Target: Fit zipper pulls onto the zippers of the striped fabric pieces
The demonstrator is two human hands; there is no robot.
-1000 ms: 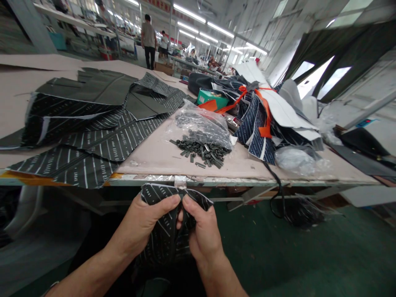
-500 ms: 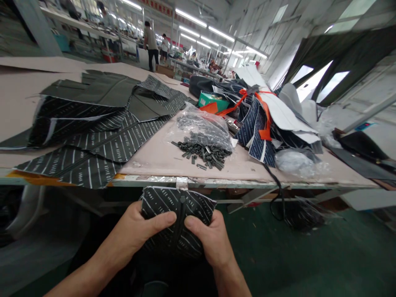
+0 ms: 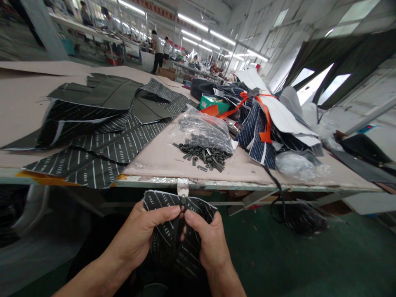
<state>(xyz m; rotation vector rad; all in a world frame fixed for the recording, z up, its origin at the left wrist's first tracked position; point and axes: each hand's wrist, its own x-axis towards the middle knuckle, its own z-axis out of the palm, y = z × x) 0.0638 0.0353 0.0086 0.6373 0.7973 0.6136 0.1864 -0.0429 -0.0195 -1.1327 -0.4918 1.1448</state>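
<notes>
Below the table's front edge, my left hand (image 3: 140, 229) and my right hand (image 3: 210, 237) grip a dark printed fabric piece (image 3: 165, 233) with a zipper strip (image 3: 183, 201) down its middle. Each thumb presses on one side of the strip. Between the thumbs the strip is parted, and fingertips show through the gap. The upper end of the strip meets a small pale metal fitting (image 3: 182, 187) fixed at the table edge. Folds and my hands hide the lower part of the fabric.
On the table (image 3: 148, 165) lie dark zipper pulls (image 3: 208, 156), spilling from a clear plastic bag (image 3: 202, 126). Matching fabric pieces (image 3: 102, 144) are stacked at left. A green box (image 3: 214, 104) and navy fabric bundles (image 3: 253, 132) tied with orange strips sit at right. Other people (image 3: 157, 49) are far behind.
My thumbs have moved up the strip toward the metal fitting. The strip, closed between the thumbs before, is now spread apart, and the fabric has folded further downward.
</notes>
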